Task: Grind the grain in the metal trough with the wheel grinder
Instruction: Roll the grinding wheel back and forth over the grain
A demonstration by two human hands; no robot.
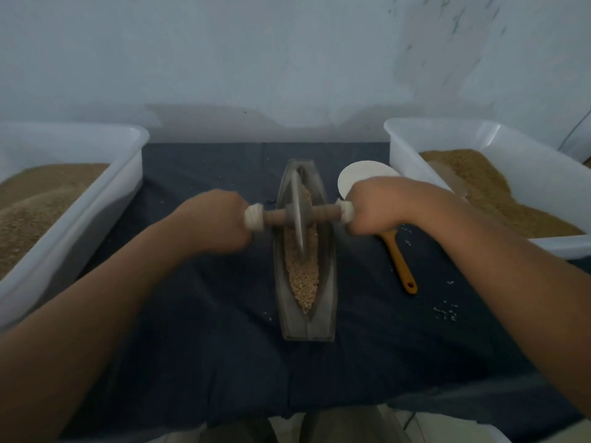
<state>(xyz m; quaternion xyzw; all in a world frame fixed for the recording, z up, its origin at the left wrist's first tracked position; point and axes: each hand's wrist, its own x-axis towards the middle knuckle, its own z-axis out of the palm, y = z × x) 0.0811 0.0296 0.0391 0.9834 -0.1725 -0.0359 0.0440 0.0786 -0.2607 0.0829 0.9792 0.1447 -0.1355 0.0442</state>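
Head view: metal trough runs front-to-back, wheel grinder axle crosswise.

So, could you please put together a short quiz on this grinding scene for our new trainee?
1. True or false: the left hand and the right hand each hold one end of the wheel grinder across the metal trough.
2. Where does the scoop with the yellow handle lie? A) inside the trough; B) on the dark cloth, to the right of the trough; C) on the floor.
3. Fill in: the grinder's wheel stands in the ___ that fills the trough.

Key: 1 true; 2 B; 3 grain.
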